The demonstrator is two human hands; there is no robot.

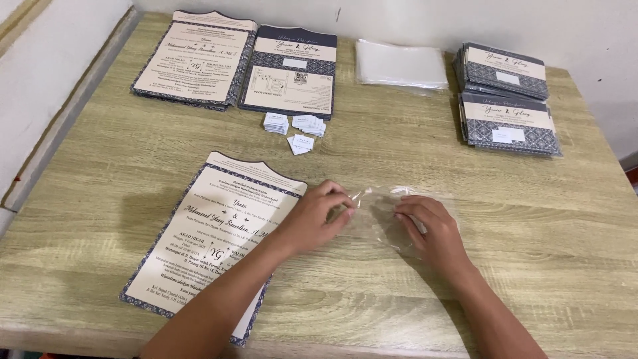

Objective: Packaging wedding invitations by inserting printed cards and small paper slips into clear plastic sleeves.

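Both hands work on a thin, clear plastic sleeve lying flat on the pale wood-grain table, near its front edge. The left hand pinches the sleeve's upper left edge between thumb and curled fingers, lifting it a little off the wood. The right hand lies across the sleeve's right side with fingers bent down, pressing on it; it seems to be pinning the film so the mouth can be parted, though I cannot tell whether it actually grips a layer.

Just beside the left hand, partly under that forearm, lies a cream card with a scalloped top and dark blue patterned border, tilted and close to the sleeve.

Farther back are two stacks of like cards, one cream face up, one showing a dark blue face. In front of them sit small white paper tags in little heaps. A pile of clear plastic sleeves rests at the back, and to the right two stacks of wrapped blue-patterned cards. Nothing lies between the hands and the card.
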